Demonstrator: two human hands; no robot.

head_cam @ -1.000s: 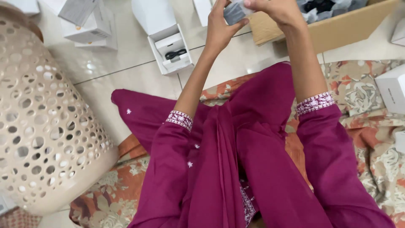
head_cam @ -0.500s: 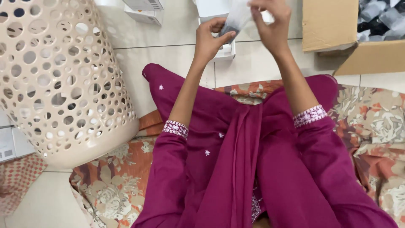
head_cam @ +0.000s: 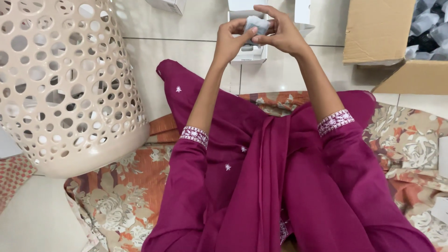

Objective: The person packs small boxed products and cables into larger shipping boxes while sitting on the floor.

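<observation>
While both hands are raised out in front of the seated person, the left hand [head_cam: 232, 41] and the right hand [head_cam: 279, 33] meet around a small grey-white wrapped packet [head_cam: 257, 23], each grip pinching it: the left thumb and forefinger press on its near left edge, and the right fingers [head_cam: 268, 10] curl over its top and far side, with the right thumb against its near face. That packet sits between the two grips, held in the air above the tiled floor [head_cam: 186, 56], not resting on anything. Directly beneath the grips lies an open white box [head_cam: 248, 53], and another white box [head_cam: 302, 14] stands just beyond the right grip. Off to the right of the grips an open cardboard carton [head_cam: 378, 32] holds more grey wrapped pieces [head_cam: 427, 23]. Well to the left of the grips stands a tall beige perforated basket [head_cam: 65, 88], and nearer the body than the grips a floral cloth [head_cam: 126, 200] covers the floor under the magenta clothing. My judgement is that the hold is light and fingertip-only, so the slippery-looking wrap could slide out if either pinch eases; it would then drop toward the open white box or the tiles. Pulling unevenly could also tear the wrapping
</observation>
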